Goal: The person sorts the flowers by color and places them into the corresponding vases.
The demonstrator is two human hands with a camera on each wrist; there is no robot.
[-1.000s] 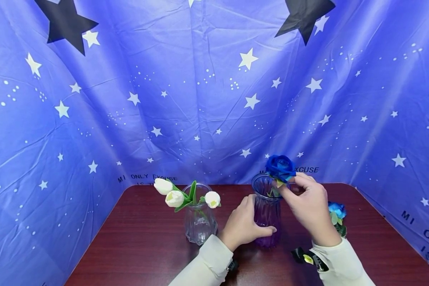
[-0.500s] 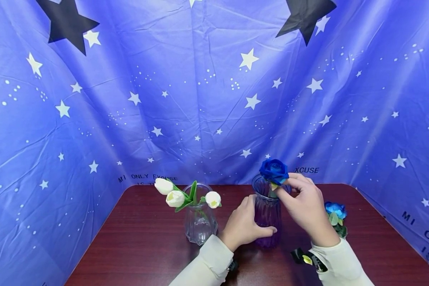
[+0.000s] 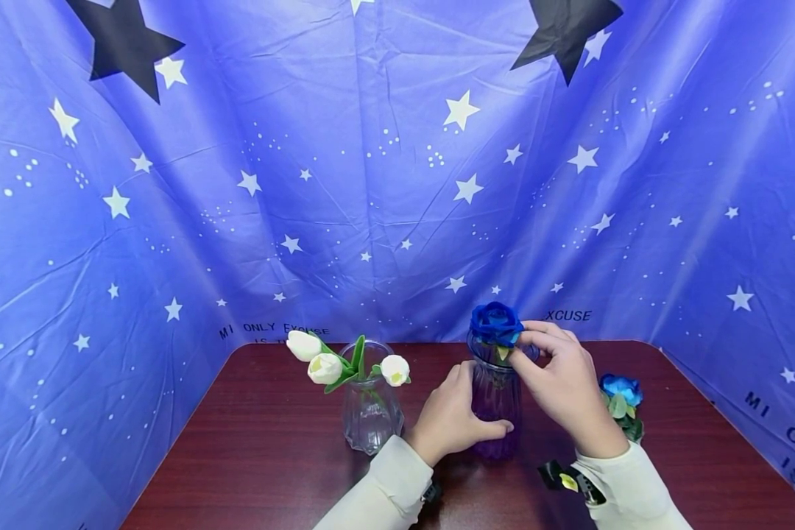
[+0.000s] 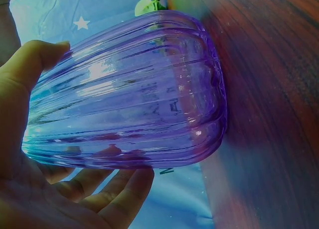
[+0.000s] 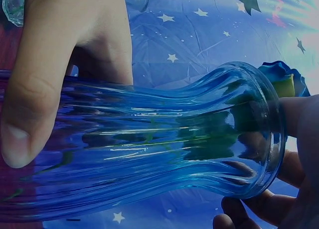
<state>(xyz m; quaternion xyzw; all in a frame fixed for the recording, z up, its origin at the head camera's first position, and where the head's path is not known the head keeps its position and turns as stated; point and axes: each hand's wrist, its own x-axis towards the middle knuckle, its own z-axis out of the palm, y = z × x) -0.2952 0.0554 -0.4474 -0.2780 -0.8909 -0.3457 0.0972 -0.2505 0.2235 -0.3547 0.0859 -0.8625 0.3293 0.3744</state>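
Observation:
A ribbed glass vase (image 3: 497, 405), purple below and blue at the flared rim, stands upright on the table. My left hand (image 3: 452, 416) grips its body, thumb on the near side; the left wrist view shows fingers on both sides of the ribbed glass. Above the rim sits a dark blue rose (image 3: 496, 324), whose head my right hand (image 3: 566, 390) pinches from the right, just under the bloom. In the right wrist view, the rose's green leaves (image 5: 212, 134) and stem show through the glass, inside the vase.
Left of the hands, a clear glass vase (image 3: 371, 423) holds white tulips (image 3: 323, 368). A lighter blue rose (image 3: 623, 389) with green leaves lies right of my right hand. The dark red table (image 3: 252, 456) ends at a starry blue cloth (image 3: 371, 184).
The right hand has moved left and down with the rose, and its head now sits lower, over the vase's mouth. The left hand and the vase have stayed in place.

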